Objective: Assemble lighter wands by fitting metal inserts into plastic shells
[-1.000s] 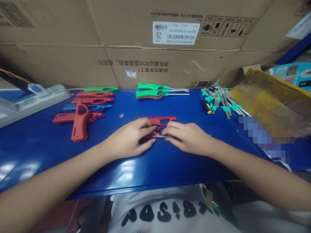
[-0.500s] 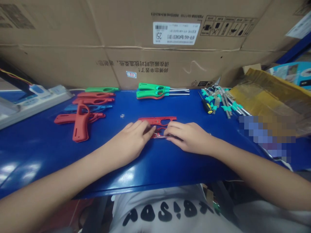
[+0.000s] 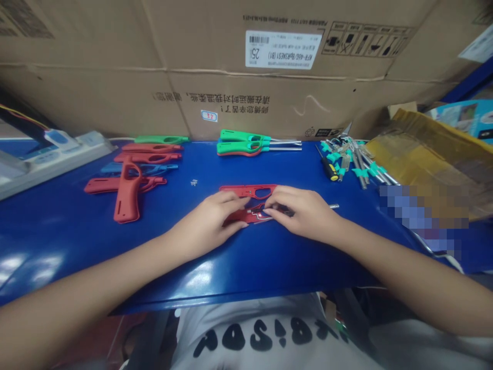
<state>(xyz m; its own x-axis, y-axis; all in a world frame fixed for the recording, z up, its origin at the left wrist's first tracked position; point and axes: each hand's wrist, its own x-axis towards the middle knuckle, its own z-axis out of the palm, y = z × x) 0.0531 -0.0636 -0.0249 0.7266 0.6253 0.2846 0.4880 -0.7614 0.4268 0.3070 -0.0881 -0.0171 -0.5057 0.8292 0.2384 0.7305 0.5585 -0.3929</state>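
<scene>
A red plastic lighter shell (image 3: 250, 191) lies flat on the blue table (image 3: 250, 267) in front of me. My left hand (image 3: 210, 221) rests on its left end, fingers curled and pressing it down. My right hand (image 3: 304, 213) pinches a thin metal tube (image 3: 333, 206) and a small part against the shell's lower side. The tube's tip sticks out to the right of my fingers. What sits under my fingertips is hidden.
Red, blue and green empty shells (image 3: 129, 172) lie at the left. Two assembled green lighters (image 3: 250, 144) lie at the back. A screwdriver (image 3: 327, 167) and several metal tubes with teal fittings (image 3: 358, 162) lie at the right. Cardboard boxes (image 3: 231, 67) wall the rear.
My right hand has shifted slightly up and left onto the shell, and the metal tube now shows to its right. My left hand's fingers have curled closer over the shell.
</scene>
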